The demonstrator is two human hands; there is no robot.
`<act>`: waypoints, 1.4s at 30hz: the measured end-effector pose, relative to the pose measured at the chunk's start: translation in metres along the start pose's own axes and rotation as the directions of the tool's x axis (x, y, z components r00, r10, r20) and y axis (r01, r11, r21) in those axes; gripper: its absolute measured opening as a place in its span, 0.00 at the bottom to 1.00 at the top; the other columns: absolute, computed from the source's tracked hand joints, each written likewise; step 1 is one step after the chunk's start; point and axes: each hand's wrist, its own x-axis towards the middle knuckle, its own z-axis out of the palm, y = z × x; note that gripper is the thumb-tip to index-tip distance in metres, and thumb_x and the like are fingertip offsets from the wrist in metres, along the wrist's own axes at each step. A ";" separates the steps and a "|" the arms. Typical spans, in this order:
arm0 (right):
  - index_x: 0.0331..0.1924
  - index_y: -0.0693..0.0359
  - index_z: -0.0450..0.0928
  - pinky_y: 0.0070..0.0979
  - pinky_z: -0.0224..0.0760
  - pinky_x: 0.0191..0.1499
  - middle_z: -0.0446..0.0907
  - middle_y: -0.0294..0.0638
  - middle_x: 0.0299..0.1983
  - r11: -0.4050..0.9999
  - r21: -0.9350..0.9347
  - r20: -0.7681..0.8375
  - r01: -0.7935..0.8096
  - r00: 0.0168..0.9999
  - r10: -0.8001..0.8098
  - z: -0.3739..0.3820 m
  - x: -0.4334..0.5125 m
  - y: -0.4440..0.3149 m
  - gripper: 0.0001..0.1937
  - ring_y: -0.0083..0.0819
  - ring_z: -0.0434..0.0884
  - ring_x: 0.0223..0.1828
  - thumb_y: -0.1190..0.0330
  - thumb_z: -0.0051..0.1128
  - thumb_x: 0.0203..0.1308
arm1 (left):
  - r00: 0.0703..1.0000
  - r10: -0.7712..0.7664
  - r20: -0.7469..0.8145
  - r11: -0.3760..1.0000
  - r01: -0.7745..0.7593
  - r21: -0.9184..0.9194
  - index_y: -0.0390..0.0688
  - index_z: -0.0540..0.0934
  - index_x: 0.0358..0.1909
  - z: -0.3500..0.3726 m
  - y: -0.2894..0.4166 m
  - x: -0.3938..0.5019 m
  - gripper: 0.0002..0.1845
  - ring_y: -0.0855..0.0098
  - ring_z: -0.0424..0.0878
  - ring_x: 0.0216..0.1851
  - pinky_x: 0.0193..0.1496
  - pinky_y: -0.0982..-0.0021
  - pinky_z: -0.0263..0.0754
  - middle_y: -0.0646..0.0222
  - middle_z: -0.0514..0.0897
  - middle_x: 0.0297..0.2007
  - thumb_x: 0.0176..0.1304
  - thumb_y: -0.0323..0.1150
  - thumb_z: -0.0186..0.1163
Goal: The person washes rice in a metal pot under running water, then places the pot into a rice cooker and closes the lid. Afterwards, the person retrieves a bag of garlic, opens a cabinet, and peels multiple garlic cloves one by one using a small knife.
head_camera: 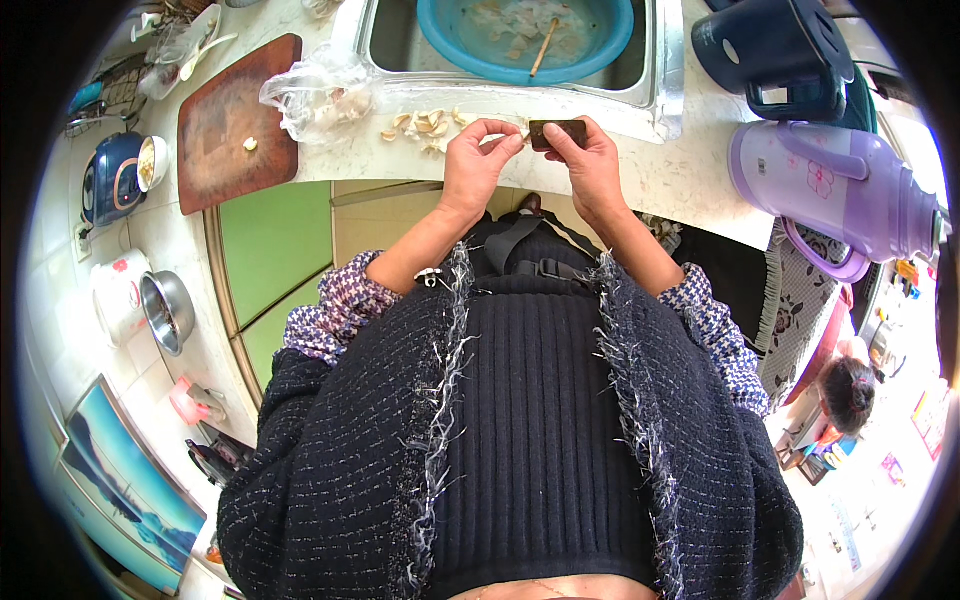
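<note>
My right hand grips a small dark rectangular plate, possibly a blade, with the thumb flat on its face. Close on its left, the fingertips of my left hand pinch a small pale piece, apparently a garlic clove, mostly hidden by the fingers. Several garlic cloves lie loose on the counter beyond my left hand. A clear plastic bag with more pale pieces in it sits left of them. One pale clove rests on the wooden cutting board.
A blue basin of water, pale scraps and a wooden stick stands in the steel sink. On the right are a dark electric kettle and a purple thermos. A small bowl is at left. Another person's head shows at right.
</note>
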 end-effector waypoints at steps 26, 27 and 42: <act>0.33 0.65 0.73 0.20 0.71 0.34 0.80 0.39 0.28 0.999 -0.029 0.050 0.043 0.998 -0.041 0.000 0.005 -0.005 0.06 0.23 0.78 0.28 0.71 0.58 0.56 | 0.955 -0.240 0.174 0.965 0.255 -0.066 0.34 0.76 0.48 -0.015 0.008 0.005 0.16 0.75 0.81 0.38 0.44 0.78 0.75 0.65 0.81 0.38 0.59 0.28 0.60; 0.33 0.65 0.73 0.20 0.71 0.34 0.80 0.39 0.28 0.999 -0.026 0.037 0.040 0.999 -0.039 0.000 0.005 -0.004 0.06 0.23 0.78 0.28 0.71 0.58 0.56 | 0.953 -0.235 0.193 0.961 0.257 -0.101 0.35 0.76 0.48 -0.015 0.007 0.005 0.16 0.75 0.80 0.38 0.44 0.78 0.75 0.66 0.81 0.38 0.59 0.28 0.60; 0.31 0.64 0.73 0.16 0.65 0.32 0.78 0.34 0.27 0.968 -0.226 -0.167 0.106 0.975 -0.145 -0.014 0.012 0.018 0.06 0.19 0.74 0.27 0.71 0.58 0.57 | 0.979 -0.200 0.030 0.929 0.199 -0.311 0.36 0.75 0.41 -0.023 0.005 0.011 0.08 0.72 0.81 0.39 0.41 0.78 0.77 0.65 0.80 0.36 0.61 0.27 0.57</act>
